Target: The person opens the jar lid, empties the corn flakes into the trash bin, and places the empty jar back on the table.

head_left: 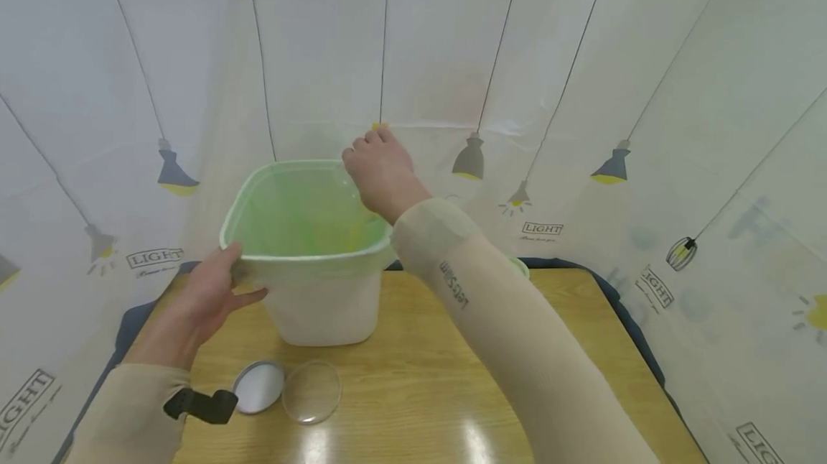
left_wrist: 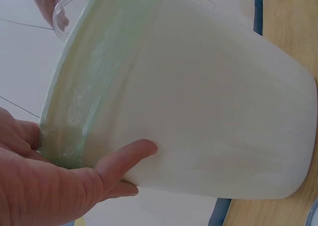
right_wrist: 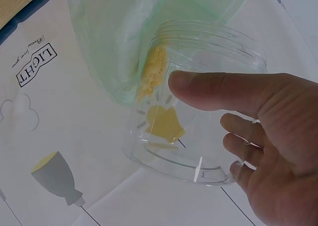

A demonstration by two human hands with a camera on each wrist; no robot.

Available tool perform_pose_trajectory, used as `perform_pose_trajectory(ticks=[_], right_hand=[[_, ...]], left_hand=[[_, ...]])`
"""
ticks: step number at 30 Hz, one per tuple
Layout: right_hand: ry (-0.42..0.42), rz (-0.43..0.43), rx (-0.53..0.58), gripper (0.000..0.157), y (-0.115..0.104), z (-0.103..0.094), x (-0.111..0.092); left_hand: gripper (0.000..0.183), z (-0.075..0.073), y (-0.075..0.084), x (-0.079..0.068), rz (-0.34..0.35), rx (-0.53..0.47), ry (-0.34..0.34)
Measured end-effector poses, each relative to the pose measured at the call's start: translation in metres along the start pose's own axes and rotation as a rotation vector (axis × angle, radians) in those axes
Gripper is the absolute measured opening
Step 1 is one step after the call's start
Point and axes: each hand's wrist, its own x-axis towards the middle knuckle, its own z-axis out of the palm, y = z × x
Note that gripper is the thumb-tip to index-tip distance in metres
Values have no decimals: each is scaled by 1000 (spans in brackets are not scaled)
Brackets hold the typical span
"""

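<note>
A white trash bin [head_left: 329, 306] lined with a green plastic bag [head_left: 284, 205] stands on the wooden table. At its near left corner my left hand [head_left: 209, 295] grips the rim, with a thumb or finger lying along the outer wall in the left wrist view. Over the bin's right side, my right hand [head_left: 381, 169] holds a clear plastic jar [right_wrist: 198, 131] by its side. The jar is tipped with its threaded mouth toward the bag. A yellow, crumbly-looking clump [right_wrist: 155, 67] shows near that mouth. Yellow also shows inside the bin, though blurred.
Near the left forearm, a silver-rimmed round lid [head_left: 258, 386] and a clear disc [head_left: 313, 392] lie on the table [head_left: 439, 378]. A pale green rim [head_left: 520, 267] peeks out behind the right forearm. Lamp-printed sheeting [head_left: 439, 54] surrounds the table.
</note>
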Motion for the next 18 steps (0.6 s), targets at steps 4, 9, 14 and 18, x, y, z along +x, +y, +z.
perform_pose_trajectory(ticks=[4,9,14,18], right_hand=[[6,-4,-12,54,-1,0,1],[-1,-6,-17,53,-1,1,2],[3,-13,-45,51,-1,3,1],[12,-16,-46,51,-1,3,0]], left_hand=[[58,-1,0,-1,3,6,0],[59,-1,1,-2,6,16,-6],[59,0,2,-3,14,22,-6],[58,2,2,-3,12,20,-5]])
